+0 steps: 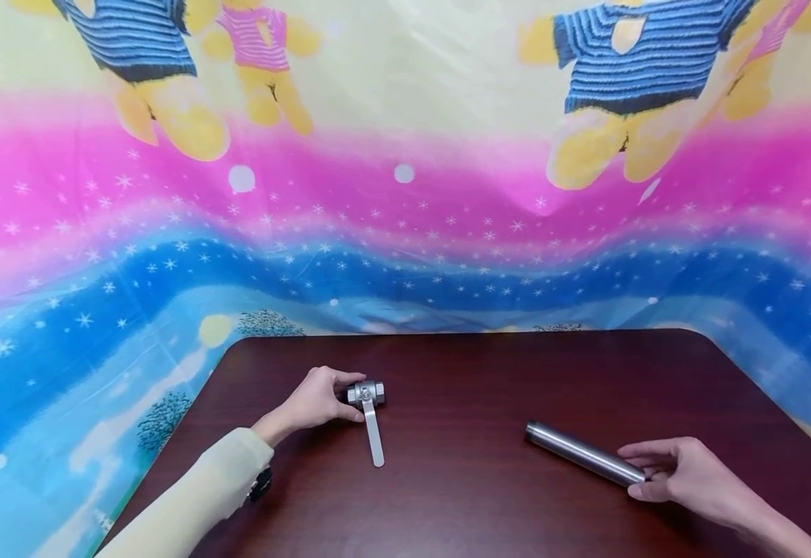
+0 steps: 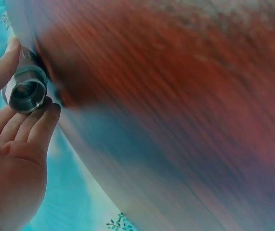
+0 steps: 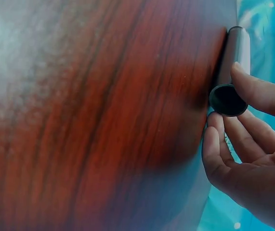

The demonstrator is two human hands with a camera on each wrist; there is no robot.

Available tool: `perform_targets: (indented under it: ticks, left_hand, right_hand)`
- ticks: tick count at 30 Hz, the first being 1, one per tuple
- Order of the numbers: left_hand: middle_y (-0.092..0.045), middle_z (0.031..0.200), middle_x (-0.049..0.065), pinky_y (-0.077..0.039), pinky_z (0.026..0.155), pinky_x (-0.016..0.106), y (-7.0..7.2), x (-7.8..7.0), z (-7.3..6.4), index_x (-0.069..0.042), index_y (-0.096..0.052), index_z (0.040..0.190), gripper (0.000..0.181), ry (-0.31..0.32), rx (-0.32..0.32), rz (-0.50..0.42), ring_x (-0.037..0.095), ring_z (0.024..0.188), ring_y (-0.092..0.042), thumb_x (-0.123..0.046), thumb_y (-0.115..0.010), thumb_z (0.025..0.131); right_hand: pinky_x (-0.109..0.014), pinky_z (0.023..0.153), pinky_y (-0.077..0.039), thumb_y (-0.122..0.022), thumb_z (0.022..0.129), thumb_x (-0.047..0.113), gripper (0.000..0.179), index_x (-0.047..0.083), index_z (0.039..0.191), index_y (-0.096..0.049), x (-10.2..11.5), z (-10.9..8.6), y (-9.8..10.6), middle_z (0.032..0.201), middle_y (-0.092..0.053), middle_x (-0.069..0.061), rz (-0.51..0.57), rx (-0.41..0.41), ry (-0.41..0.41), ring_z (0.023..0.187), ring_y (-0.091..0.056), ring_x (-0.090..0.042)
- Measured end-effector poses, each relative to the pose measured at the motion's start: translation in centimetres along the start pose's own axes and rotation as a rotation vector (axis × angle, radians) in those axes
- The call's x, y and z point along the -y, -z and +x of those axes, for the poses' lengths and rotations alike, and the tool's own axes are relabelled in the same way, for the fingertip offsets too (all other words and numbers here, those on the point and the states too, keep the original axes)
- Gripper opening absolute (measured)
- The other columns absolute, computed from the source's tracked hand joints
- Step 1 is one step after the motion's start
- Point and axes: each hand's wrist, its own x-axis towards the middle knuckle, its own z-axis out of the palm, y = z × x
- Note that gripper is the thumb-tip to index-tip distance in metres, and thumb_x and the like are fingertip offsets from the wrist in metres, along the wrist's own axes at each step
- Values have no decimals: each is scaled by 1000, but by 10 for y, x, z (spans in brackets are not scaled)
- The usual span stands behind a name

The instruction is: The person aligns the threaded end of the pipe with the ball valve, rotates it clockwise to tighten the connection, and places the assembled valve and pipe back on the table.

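A metal ball valve [image 1: 366,394] with a long flat lever [image 1: 374,438] lies at the left of the dark table, its lever pointing toward the near edge. My left hand [image 1: 318,399] holds the valve's left end between thumb and fingers. Seen from the left wrist, the valve [image 2: 27,91] turns its threaded opening toward the camera. Over on the right, a smooth steel pipe [image 1: 583,453] lies slanted, and my right hand [image 1: 695,480] pinches its near end. In the right wrist view the pipe's [image 3: 236,53] hollow mouth faces the camera, with the thumb on top and fingers below.
The reddish-brown wooden table [image 1: 447,496] has rounded far corners. Behind and beside it hangs a colourful curtain [image 1: 405,209] with bears and snowflakes. A dark band or device [image 1: 260,484] is strapped at the left wrist, below a pale sleeve [image 1: 203,480].
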Motion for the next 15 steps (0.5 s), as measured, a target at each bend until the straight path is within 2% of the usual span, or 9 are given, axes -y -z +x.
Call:
perform_targets:
  ticks: [5, 8, 11, 13, 15]
  left_hand:
    - [-75, 121, 13, -57, 86, 32, -3, -1, 5, 2, -70, 134, 67, -10, -9, 41, 11, 98, -72, -8, -97, 74]
    - [-75, 121, 15, -58, 83, 33, -3, -1, 6, 4, -70, 133, 66, -15, -11, 35, 11, 94, -72, -6, -96, 74]
    - [-76, 118, 14, -58, 83, 33, -3, 0, 5, 4, -70, 133, 67, -16, -9, 42, 10, 92, -71, -6, -97, 73]
    - [-76, 117, 12, -58, 83, 32, -3, 1, 5, 3, -71, 133, 67, -14, -14, 46, 10, 92, -70, -7, -97, 72]
    - [-77, 115, 10, -57, 85, 32, -4, 1, 6, 2, -72, 132, 67, -15, -24, 64, 11, 94, -70, -7, -98, 71]
  right_hand:
    - [-31, 75, -61, -82, 91, 9, 53, -16, 133, -62, -4, 0, 4, 122, -70, -27, 32, 5, -6, 96, -72, -11]
    - [-32, 76, -62, -82, 91, 9, 57, -17, 137, -59, -5, 1, 4, 127, -68, -30, 48, -22, -27, 103, -74, -22]
    - [-31, 81, -62, -84, 91, 14, 64, -14, 141, -57, -5, 3, 1, 132, -67, -28, 57, -72, -82, 112, -72, -31]
    - [-31, 82, -61, -86, 89, 17, 69, -12, 145, -55, -3, 5, -2, 135, -67, -25, 69, -109, -116, 114, -71, -27]
    - [-31, 81, -61, -87, 89, 20, 73, -10, 146, -55, -1, 6, -4, 135, -67, -22, 79, -137, -137, 110, -71, -17]
